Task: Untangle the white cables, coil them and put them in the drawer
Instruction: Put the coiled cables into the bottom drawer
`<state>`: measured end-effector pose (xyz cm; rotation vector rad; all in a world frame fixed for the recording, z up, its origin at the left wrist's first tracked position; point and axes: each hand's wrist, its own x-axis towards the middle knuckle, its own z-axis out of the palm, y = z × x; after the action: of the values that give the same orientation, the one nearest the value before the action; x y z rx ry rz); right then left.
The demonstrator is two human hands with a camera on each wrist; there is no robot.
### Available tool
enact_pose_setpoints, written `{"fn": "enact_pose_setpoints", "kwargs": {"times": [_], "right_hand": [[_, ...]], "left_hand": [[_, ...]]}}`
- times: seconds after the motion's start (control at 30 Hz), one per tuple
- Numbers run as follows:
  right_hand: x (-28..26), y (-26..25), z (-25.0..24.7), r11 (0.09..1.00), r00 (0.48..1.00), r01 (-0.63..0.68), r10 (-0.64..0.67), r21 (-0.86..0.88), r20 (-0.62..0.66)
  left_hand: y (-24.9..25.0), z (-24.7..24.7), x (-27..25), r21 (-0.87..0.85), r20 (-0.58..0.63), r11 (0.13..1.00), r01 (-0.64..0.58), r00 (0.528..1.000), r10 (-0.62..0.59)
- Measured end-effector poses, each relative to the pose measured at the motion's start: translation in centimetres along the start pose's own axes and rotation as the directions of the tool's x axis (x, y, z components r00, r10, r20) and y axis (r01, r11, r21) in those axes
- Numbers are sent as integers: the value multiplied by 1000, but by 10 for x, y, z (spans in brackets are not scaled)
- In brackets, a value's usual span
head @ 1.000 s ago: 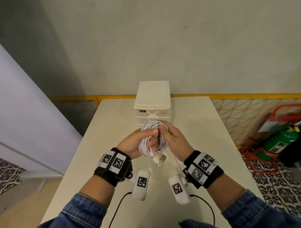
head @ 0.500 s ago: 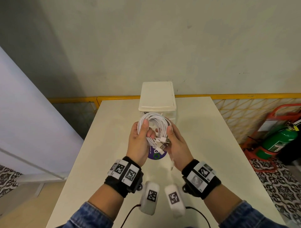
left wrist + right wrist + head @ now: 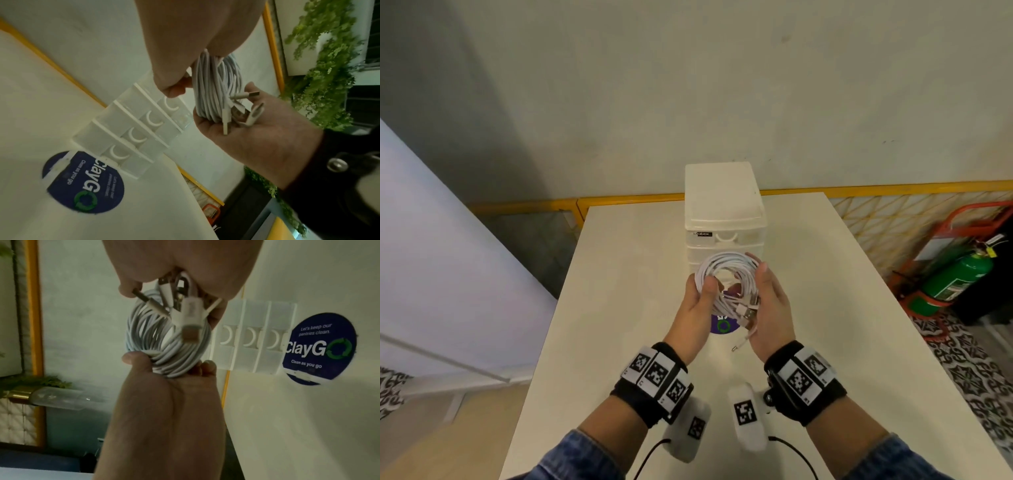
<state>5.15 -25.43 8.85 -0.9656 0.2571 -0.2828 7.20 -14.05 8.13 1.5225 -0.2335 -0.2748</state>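
Both hands were up over the pale table (image 3: 619, 308), and behind them, at its far edge against the wall, stood the small white drawer unit (image 3: 723, 202) with every drawer pushed in. A round dark-blue sticker (image 3: 722, 325) lay flat on the tabletop just in front of the unit, partly hidden by the hands. Between the hands hung the white cables (image 3: 726, 270), wound together into one loose ring, held in the air in front of the lower drawers. The left hand (image 3: 697, 308) gripped the left side of the ring, thumb pressed over the strands and fingers curled behind them. The right hand (image 3: 770, 305) cupped the other side, palm turned inward, its fingers bent round the coil and the bunch of plugs (image 3: 746, 308) gathered there. One thin plug end (image 3: 736, 347) dangled loose below the right palm, above the table.
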Motion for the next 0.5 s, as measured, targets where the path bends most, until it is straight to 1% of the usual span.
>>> {"fn": "enact_pose_setpoints", "kwargs": {"times": [0.1,0.17,0.23,0.3,0.37,0.43,0.5], "right_hand": [[7,4,-1,993,996,44,-51,-105,-70],[15,1,-5,990,993,49,-63,-133,-101],[26,-2,-10,987,987,27,-52,-161,-155],[39,-5,-13,978,976,-1,-44,-207,-214],[53,-8,-16,967,966,-36,-32,-254,-258],[65,-13,-20,947,963,-60,-28,-316,-269],[78,-21,-25,920,971,-65,-30,-385,-236]], "left_hand": [[-11,1,0,2,65,995,101,993,-101],[-17,4,3,2,99,989,151,984,-150],[-22,9,10,4,134,983,184,974,-183],[-25,13,18,55,172,978,202,963,-208],[-25,15,27,129,186,964,232,949,-254],[-26,18,36,154,188,955,252,942,-279],[-29,22,45,154,214,955,252,935,-281]]}}
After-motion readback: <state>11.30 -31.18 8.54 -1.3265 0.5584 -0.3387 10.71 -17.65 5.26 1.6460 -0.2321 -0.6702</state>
